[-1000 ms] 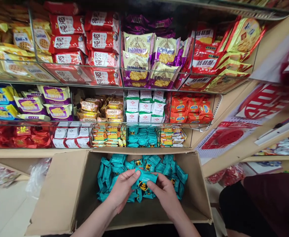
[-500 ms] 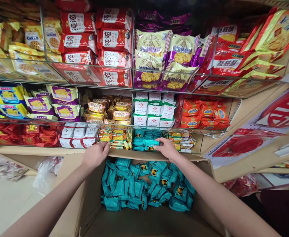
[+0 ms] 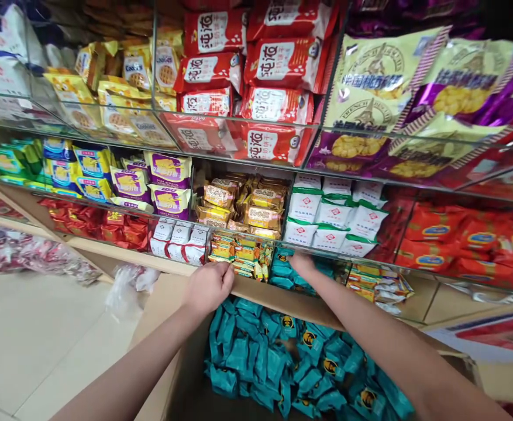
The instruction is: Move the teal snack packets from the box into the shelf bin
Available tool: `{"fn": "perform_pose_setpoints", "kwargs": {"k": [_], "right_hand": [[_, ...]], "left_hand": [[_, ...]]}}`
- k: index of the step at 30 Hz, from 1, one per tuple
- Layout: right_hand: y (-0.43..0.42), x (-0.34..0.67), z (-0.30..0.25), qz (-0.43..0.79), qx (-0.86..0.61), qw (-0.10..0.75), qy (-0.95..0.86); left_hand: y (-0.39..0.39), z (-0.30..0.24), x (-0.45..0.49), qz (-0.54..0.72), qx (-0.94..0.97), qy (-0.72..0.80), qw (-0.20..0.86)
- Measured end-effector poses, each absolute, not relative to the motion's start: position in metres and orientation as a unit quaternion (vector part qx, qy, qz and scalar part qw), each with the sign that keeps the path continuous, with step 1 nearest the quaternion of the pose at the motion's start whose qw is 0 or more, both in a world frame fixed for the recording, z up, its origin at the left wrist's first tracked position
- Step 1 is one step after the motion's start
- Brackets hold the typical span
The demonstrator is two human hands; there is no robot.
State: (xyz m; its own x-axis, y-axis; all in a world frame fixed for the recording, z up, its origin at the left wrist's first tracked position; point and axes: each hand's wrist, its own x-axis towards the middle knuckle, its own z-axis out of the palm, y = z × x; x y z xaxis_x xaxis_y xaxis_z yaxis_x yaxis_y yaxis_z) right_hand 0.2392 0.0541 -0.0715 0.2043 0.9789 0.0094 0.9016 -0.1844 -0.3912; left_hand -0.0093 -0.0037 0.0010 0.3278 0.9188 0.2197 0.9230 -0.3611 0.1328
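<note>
My left hand (image 3: 210,286) is closed over the far edge of an open cardboard box (image 3: 186,362), thumb on top. Inside the box lie many small teal snack packets (image 3: 256,351), some with a black and yellow emblem. My right hand (image 3: 302,268) reaches past the box edge into the low shelf compartment of matching teal packets (image 3: 281,270). Its fingers are blurred and partly hidden among them, so what they hold does not show. Left of that compartment are small yellow-orange packets (image 3: 238,251), close above my left hand.
Clear dividers and front panels (image 3: 243,231) edge the shelf compartments. White-green packets (image 3: 333,213) sit just above my right hand, and red biscuit packs (image 3: 278,64) higher up. Striped packets (image 3: 376,283) lie to the right. A clear plastic bag (image 3: 128,292) lies by the tiled floor (image 3: 41,333).
The view has turned left and come closer to the shelf. My right hand, earlier at a teal packet by the compartment's front, is now further in. My left hand stays on the box edge.
</note>
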Motion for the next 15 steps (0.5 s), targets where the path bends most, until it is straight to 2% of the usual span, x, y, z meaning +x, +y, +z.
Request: {"fn": "perform_pose_setpoints", "kwargs": {"k": [8, 15], "right_hand": [[0.052, 0.235, -0.075, 0.103, -0.731, 0.105, -0.666], [0.027, 0.244, -0.035, 0.117, -0.699, 0.091, -0.700]], "left_hand": [[0.000, 0.002, -0.009, -0.118, -0.816, -0.566, -0.008], [-0.001, 0.004, -0.012, -0.109, -0.815, -0.569, -0.021]]}}
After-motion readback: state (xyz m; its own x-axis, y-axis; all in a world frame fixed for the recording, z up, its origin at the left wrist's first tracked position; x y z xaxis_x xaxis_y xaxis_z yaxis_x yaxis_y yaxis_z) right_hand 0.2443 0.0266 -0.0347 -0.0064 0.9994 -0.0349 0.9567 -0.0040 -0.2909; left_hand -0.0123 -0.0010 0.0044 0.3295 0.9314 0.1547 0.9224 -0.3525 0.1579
